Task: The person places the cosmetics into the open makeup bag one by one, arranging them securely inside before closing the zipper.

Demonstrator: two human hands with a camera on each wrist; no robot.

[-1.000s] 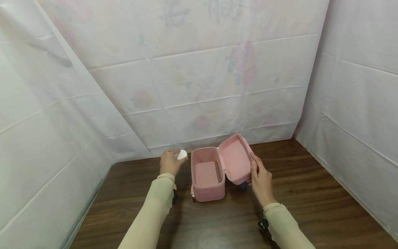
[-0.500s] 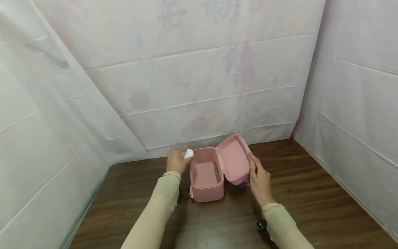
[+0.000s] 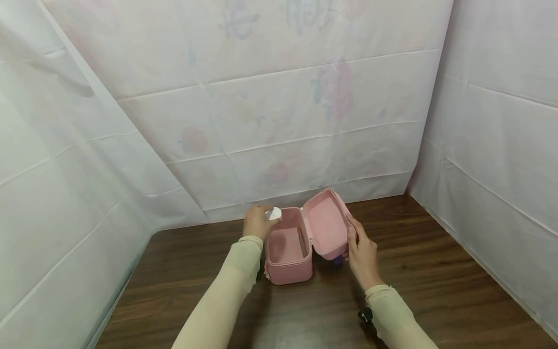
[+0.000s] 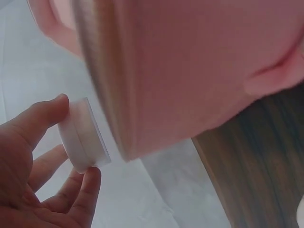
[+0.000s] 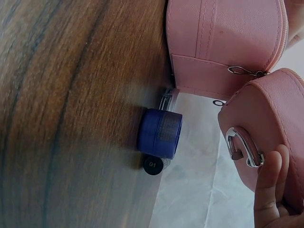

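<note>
While the pink case is standing open on the dark wooden desk, both hands are working at it from opposite sides. The left hand is hovering at the case's far left corner, its fingers curling round a small white round jar and pinching it between thumb and fingertips; in the left wrist view the jar is sitting just beside the case's outer wall, level with its rim, and whether the two are touching cannot be told. The right hand is lying against the case's lid, which is hinged back to the right of the case and tilting upward; its fingers are bending over the lid's edge and steadying it, beside a metal ring on the lid's outer face. Under the raised lid, right of the case, a blue jar and a small black-capped item marked 01 are resting on the desk, close together. White sheeting is hanging behind the case and to both sides of it.
</note>
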